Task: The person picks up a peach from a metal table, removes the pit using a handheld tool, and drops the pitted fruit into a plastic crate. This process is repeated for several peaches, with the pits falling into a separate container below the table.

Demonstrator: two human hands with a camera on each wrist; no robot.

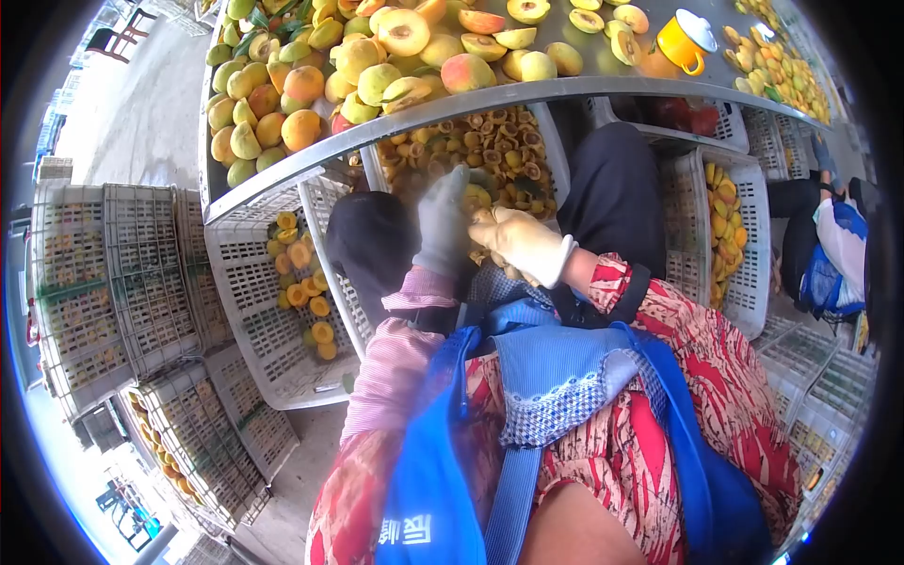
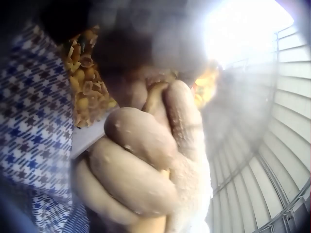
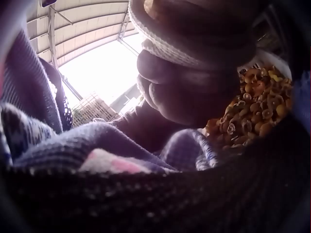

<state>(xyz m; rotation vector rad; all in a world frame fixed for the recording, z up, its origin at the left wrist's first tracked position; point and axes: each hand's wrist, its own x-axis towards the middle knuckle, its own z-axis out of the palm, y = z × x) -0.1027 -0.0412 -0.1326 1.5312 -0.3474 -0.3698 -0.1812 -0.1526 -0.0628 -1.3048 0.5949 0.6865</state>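
In the head view my left hand (image 1: 443,221), in a grey glove, is raised over a crate of brown peach pits and scraps (image 1: 504,141). A yellow peach piece (image 1: 478,196) shows right at its fingers, blurred; I cannot tell whether they hold it. My right hand (image 1: 518,243), in a cream glove with a rolled white cuff, meets it from the right. The left wrist view shows the right hand's curled fingers (image 2: 133,170) gripping a narrow yellow-tan object (image 2: 148,224), mostly hidden in the fist. In the right wrist view that hand is dark and close.
Whole and halved peaches (image 1: 358,61) heap on the metal-edged table (image 1: 377,132) ahead, with a yellow enamel mug (image 1: 683,42). White crates of peach halves stand beside the left knee (image 1: 254,282) and right knee (image 1: 744,245). Stacked crates (image 1: 122,273) line the left; another person (image 1: 829,245) sits at right.
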